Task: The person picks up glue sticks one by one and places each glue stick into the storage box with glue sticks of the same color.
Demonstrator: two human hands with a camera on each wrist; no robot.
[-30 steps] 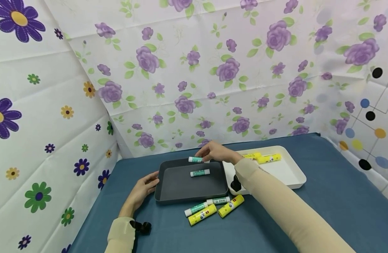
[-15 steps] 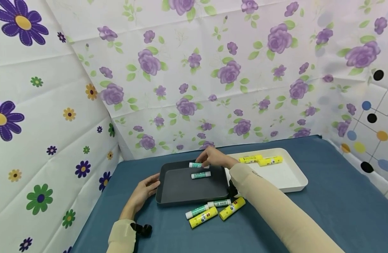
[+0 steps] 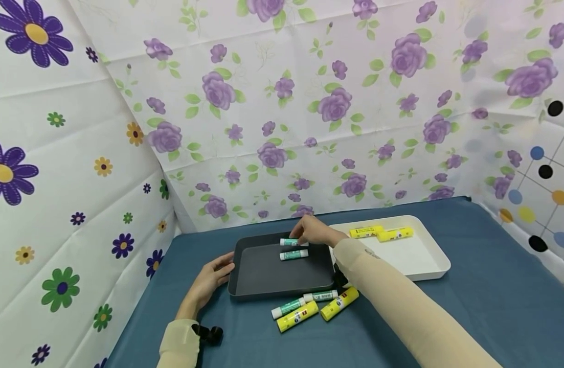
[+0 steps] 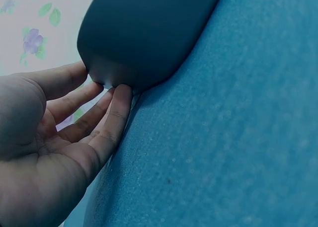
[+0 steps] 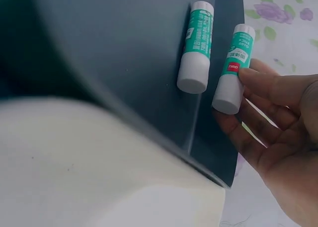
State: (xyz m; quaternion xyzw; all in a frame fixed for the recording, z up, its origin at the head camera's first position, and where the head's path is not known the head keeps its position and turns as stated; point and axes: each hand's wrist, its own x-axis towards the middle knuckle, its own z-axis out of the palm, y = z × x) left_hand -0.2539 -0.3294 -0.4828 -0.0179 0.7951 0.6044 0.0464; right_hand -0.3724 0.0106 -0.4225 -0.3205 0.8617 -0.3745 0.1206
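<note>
My right hand (image 3: 315, 230) pinches a green-and-white glue stick (image 5: 233, 70) between thumb and fingers, over the far side of the dark grey tray (image 3: 272, 273). A second green glue stick (image 3: 294, 254) lies in that tray, beside the held one and roughly parallel to it. At the tray's left end, my left hand (image 3: 208, 281) touches the outer wall. The left wrist view shows its thumb and fingertips (image 4: 123, 90) against the tray's end, fingers extended. In front of the tray lie two more green glue sticks (image 3: 288, 308) and two yellow glue sticks (image 3: 297, 317).
A white tray (image 3: 431, 258) stands against the dark tray's right side, with two yellow glue sticks (image 3: 395, 234) in it; my right forearm crosses its near left part. Blue cloth (image 3: 245, 337) covers the table. Flowered sheets (image 3: 263, 102) rise behind and at the sides.
My right hand has lowered the held glue stick, bringing it closer to the one lying in the dark tray. The left hand stays at the tray's end. The head view has shifted slightly.
</note>
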